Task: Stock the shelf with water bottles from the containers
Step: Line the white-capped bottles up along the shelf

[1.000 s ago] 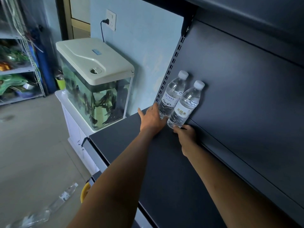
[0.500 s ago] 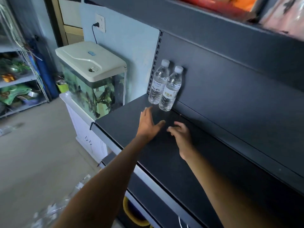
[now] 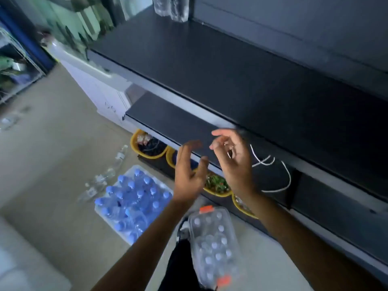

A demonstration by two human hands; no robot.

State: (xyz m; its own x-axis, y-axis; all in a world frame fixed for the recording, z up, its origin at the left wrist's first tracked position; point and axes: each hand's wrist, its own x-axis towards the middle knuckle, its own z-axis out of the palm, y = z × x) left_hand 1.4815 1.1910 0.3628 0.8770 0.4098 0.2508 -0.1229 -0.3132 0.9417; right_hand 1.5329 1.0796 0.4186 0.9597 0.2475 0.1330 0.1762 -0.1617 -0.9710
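Note:
Two clear water bottles (image 3: 171, 8) stand side by side at the back left of the dark shelf (image 3: 220, 66); only their lower halves show at the top edge of the view. My left hand (image 3: 189, 175) and my right hand (image 3: 235, 162) hang empty in front of the shelf's lower ledge, fingers spread, well below the two bottles. On the floor beneath them lies a wrapped pack of blue-capped bottles (image 3: 132, 202). Closer to me is a clear wrapped pack of white-capped bottles (image 3: 212, 244) with orange handles.
Yellow basins (image 3: 150, 147) with goods sit under the shelf beside a white cable (image 3: 273, 175). Loose empty bottles (image 3: 100, 179) lie on the concrete floor. A white cabinet (image 3: 94, 89) with a fish tank stands left of the shelf, and a wire rack (image 3: 14, 66) at far left.
Both hands let go of the two bottles and drew back from the shelf. The view swung down from the shelf to the floor, bringing the bottle packs into sight.

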